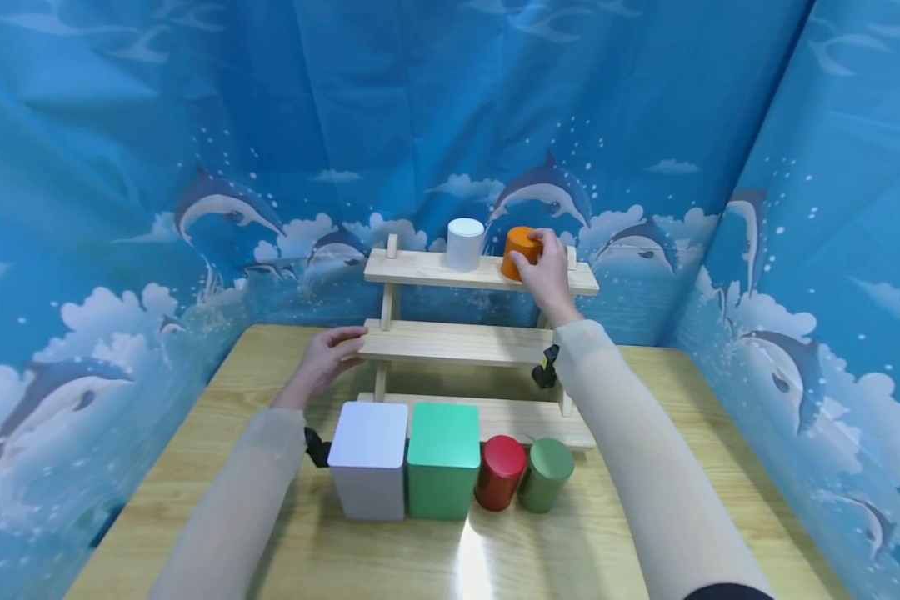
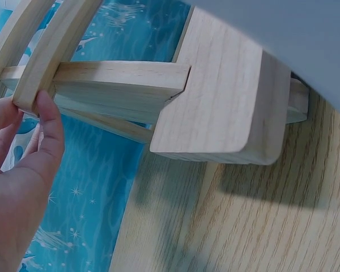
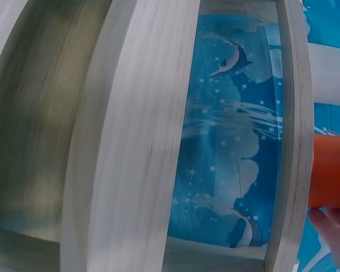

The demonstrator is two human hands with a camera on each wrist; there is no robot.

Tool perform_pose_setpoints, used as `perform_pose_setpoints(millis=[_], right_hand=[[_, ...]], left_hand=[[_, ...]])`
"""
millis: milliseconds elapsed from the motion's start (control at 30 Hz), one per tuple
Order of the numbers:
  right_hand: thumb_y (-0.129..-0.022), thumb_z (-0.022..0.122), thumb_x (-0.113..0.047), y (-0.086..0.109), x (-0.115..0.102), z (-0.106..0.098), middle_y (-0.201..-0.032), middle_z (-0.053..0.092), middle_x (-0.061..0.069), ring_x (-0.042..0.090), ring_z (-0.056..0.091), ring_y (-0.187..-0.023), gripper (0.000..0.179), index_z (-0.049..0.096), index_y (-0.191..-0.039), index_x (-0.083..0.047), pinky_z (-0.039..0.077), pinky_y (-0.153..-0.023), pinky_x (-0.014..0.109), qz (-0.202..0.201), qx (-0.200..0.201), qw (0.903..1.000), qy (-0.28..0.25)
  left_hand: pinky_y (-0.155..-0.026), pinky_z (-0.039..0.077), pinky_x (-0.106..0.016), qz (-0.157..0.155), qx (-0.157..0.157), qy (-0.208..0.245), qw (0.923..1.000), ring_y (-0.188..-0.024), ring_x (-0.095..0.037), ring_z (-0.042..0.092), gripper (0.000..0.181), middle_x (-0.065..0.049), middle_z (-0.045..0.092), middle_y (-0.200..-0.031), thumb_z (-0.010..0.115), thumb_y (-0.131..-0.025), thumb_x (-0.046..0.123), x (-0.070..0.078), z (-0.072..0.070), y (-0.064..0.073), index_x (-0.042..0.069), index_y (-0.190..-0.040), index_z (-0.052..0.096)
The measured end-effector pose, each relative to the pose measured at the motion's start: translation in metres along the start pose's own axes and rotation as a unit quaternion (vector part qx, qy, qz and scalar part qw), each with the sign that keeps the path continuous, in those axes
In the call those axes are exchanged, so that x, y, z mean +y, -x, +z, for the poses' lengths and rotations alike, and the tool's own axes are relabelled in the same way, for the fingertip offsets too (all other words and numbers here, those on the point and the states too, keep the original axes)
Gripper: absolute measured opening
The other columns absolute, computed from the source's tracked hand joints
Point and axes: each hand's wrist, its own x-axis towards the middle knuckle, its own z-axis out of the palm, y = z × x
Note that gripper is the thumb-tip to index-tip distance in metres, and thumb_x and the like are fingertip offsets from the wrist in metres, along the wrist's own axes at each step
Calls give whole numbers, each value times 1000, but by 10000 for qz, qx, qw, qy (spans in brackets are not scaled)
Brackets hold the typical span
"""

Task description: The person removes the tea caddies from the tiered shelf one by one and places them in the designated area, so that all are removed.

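Observation:
On the top tier of a three-tier wooden shelf stand (image 1: 420,267), my right hand (image 1: 549,271) grips an orange cylinder (image 1: 518,247) from its right side. In the right wrist view the orange cylinder (image 3: 331,173) shows at the right edge, with fingertips (image 3: 323,218) against it. A white cylinder (image 1: 465,245) stands to its left on that tier. My left hand (image 1: 324,360) is at the left end of the middle tier (image 1: 450,342). In the left wrist view, its thumb and fingers pinch the rounded end of a wooden shelf board (image 2: 50,54).
In front of the stand, a white box (image 1: 369,467), a green box (image 1: 442,467), a red cylinder (image 1: 501,473) and a dark green cylinder (image 1: 546,477) stand in a row on the wooden table (image 1: 390,558). A blue dolphin-print curtain (image 1: 420,108) hangs behind and at the sides.

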Motion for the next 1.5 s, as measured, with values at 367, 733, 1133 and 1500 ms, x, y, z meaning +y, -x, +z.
perform_pose_setpoints(millis=[367, 733, 1133, 1500], right_hand=[[-88, 65, -24, 4, -1, 2, -121, 45, 8, 21, 44, -108, 36, 50, -117, -9, 45, -92, 28, -609, 388, 9974, -18], [-86, 67, -20, 12, -3, -4, -115, 50, 11, 23, 46, -101, 34, 53, -113, -4, 50, -81, 35, -997, 620, 9928, -230], [-85, 69, -21, 28, 2, -21, -118, 50, 10, 22, 51, -103, 37, 55, -114, -4, 52, -83, 38, -1133, 728, 9886, -670], [-84, 68, -5, 58, -14, -34, -122, 50, 17, 28, 51, -104, 35, 52, -114, 4, 51, -83, 45, -1303, 400, 9860, -963]], left_hand=[[-88, 50, -32, -39, -53, -238, 9997, -113, -23, 51, 42, -13, 44, -135, 59, -92, 17, 1, -2, -1, 2, -131, 49], [-89, 50, -34, -133, -7, -570, 9983, -113, -25, 51, 37, -12, 47, -132, 58, -93, 15, 6, -3, -3, 3, -128, 52], [-87, 51, -34, -140, -6, -653, 9978, -111, -27, 52, 37, -14, 46, -133, 57, -93, 13, 9, -3, -3, 1, -128, 51], [-86, 52, -34, -90, 47, -581, 9983, -105, -24, 54, 42, -15, 48, -128, 62, -90, 18, 5, 0, -4, 1, -126, 52]])
